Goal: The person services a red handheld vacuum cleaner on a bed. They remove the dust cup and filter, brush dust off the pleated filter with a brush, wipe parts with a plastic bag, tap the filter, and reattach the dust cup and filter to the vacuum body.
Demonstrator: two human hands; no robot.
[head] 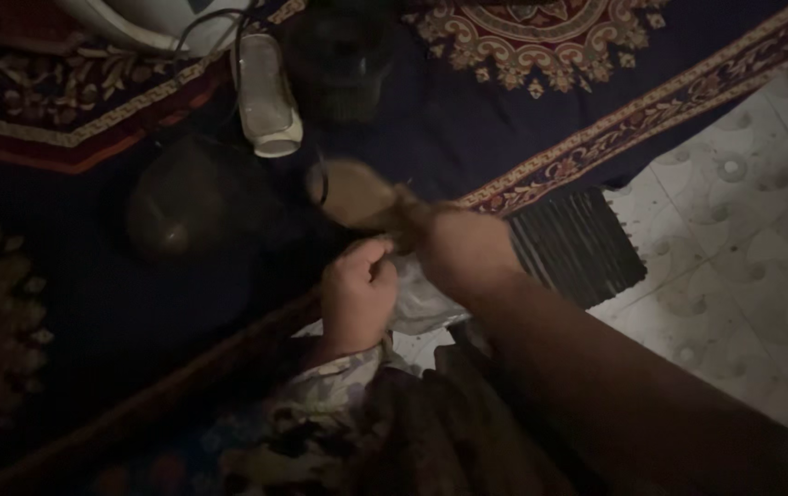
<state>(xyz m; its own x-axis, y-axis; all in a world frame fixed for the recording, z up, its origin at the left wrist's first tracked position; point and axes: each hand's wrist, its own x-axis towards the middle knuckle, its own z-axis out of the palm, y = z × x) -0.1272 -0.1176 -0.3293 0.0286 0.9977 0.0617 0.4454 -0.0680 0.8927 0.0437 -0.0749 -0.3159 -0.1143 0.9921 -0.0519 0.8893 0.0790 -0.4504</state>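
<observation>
My left hand (357, 294) is clenched on the edge of a crumpled white plastic bag (421, 298) near the carpet's edge. Just to its right, my right hand (463, 246) is closed around a tan oval object (357, 195), which sticks out to the upper left and looks blurred. The two hands nearly touch above the bag. What the tan object is cannot be made out in the dim light.
A dark patterned carpet (522, 119) with a fringe (578, 243) meets a white tiled floor (743, 230) at the right. On the carpet lie a dark round pot (182, 207), a pale slipper-shaped thing (265, 92) and a dark jar (339, 55). My patterned clothing (366, 432) fills the bottom.
</observation>
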